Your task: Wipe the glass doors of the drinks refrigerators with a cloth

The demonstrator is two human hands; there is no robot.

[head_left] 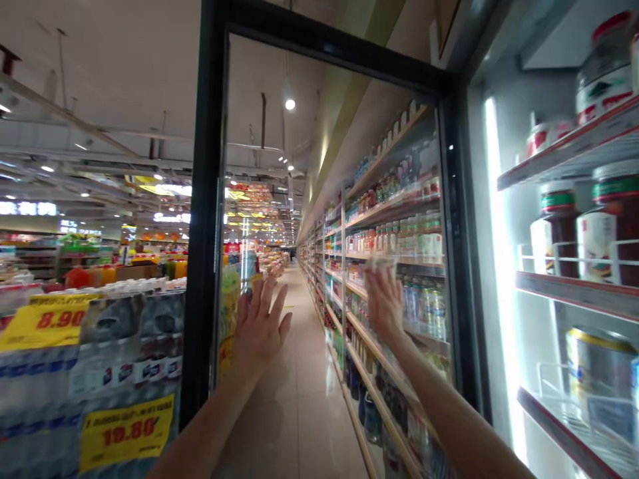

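Note:
A black-framed glass door of an upright drinks cooler stands open in front of me. My left hand is raised at the left part of the glass, palm forward, with its fingers spread and nothing in it. Against the right part of the pane, my right hand is raised with its fingers pointing up, smeared by motion. A pale blur shows at its fingertips; whether that is a thing in the hand I cannot make out. Through or in the glass appear long shelves of bottles and cans.
Lit cooler shelves at the right hold dark bottles with green-banded caps and a large can. To the left stand stacked packs of bottled water with yellow price signs. A tiled aisle floor runs ahead.

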